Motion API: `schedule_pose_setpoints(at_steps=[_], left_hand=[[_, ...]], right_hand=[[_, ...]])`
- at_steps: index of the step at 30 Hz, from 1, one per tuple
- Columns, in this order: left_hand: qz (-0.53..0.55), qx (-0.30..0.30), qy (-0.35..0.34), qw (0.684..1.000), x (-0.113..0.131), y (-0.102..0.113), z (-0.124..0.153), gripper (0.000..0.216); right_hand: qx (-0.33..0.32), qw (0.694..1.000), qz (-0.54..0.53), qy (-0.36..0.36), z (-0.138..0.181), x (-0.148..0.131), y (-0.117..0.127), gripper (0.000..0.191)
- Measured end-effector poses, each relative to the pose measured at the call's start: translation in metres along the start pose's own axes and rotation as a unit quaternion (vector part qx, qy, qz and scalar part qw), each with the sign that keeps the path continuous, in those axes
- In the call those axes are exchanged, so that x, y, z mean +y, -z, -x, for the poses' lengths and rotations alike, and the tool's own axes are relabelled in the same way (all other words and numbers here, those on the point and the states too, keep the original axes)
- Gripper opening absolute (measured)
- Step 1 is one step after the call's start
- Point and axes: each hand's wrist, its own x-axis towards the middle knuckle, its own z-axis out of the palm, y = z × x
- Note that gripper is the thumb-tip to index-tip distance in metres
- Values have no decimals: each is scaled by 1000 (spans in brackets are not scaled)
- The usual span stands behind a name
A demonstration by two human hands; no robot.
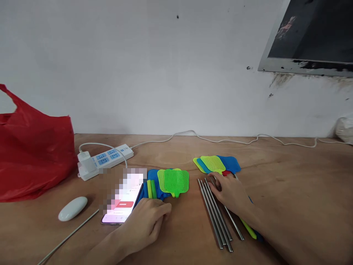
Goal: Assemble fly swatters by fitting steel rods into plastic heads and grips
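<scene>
My left hand (150, 219) is closed, its fingers curled under around narrow plastic handles, one yellow and one green (153, 189), whose ends stick out past the knuckles. Just beyond it lie fly swatter heads in blue, yellow and bright green (176, 182). With thumb and forefinger, my right hand (230, 191) pinches the upper end of a thin metal rod (234, 222). Several more metal rods (216, 217) lie side by side to its left. More fly swatters (213, 163), yellow-green and blue, lie behind and under this hand, partly hidden by it.
A lit phone (124, 202) leans left of my left hand. Farther left are a white mouse (73, 209), a power strip (106, 160) with a plugged-in charger, and a red plastic bag (35, 151). A white cable (220, 141) runs along the wall at the back of the wooden table (298, 176).
</scene>
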Motion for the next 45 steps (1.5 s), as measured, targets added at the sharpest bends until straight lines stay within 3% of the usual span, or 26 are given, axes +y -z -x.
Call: schedule_pose_setpoints(at_steps=[7, 12, 17, 21, 27, 35, 45], left_hand=[[-10, 13, -9, 1000, -1, -3, 2, 16], [91, 76, -16, 993, 0, 1, 7, 20], [162, 109, 28, 980, 7, 5, 5, 17], [139, 101, 65, 983, 5, -3, 3, 15], [64, 86, 15, 994, -1, -8, 4, 17], [28, 70, 10, 997, 0, -6, 2, 20], [25, 52, 1, 998, -1, -6, 4, 20]], right_hand=[[-11, 1000, 4, -7, -4, 8, 7, 16], [-16, 999, -6, -30, -9, 22, 8, 21], [-35, 998, 14, -45, -10, 23, 12, 24], [-50, 996, 36, -71, -10, 26, 15, 22], [-75, 990, 61, -101, -12, 35, 16, 19], [-93, 981, 93, -143, -7, 37, 17, 14], [-70, 987, 35, -139, -10, 36, 14, 11]])
